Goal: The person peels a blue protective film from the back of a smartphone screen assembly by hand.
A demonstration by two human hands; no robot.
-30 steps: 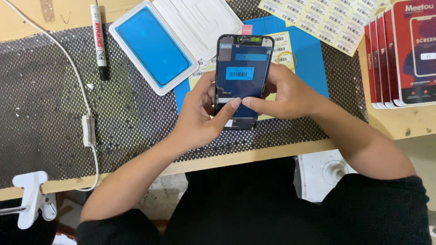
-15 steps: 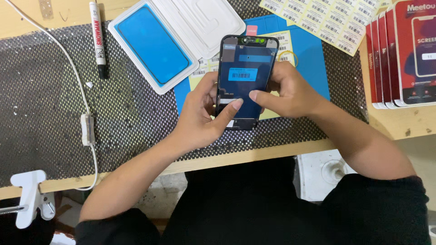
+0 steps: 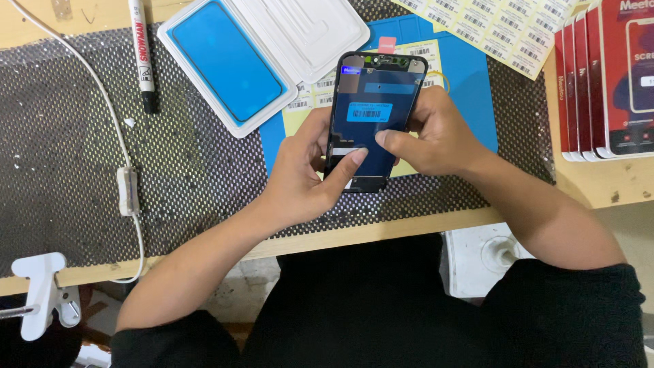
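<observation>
Head view: both hands hold a dark phone screen panel (image 3: 371, 119) above the tabletop (image 3: 599, 187), over a blue mat (image 3: 470, 82) and a yellowish label sheet (image 3: 300, 123). The panel's long axis runs nearly away from the person, leaning slightly to the right at the far end; the notched end points away and the lower end sits toward the person's body. Its back faces up, showing a blue barcode sticker near the middle.

The left hand (image 3: 300, 174) wraps the panel's left edge, fingers closed behind it, thumb lying across the lower back face. The right hand (image 3: 436, 133) grips the right edge, its thumb pressed on the back beside the left thumb; the two thumb tips nearly meet.

To the far left of the panel lies an open white tray (image 3: 272, 51) with a blue-filmed frame in it. A marker pen (image 3: 142, 51) and a white cable (image 3: 116, 150) rest on the black mesh mat (image 3: 68, 170). Boxed screens (image 3: 606, 75) stand at the right, barcode label sheets (image 3: 490, 31) just beyond.
</observation>
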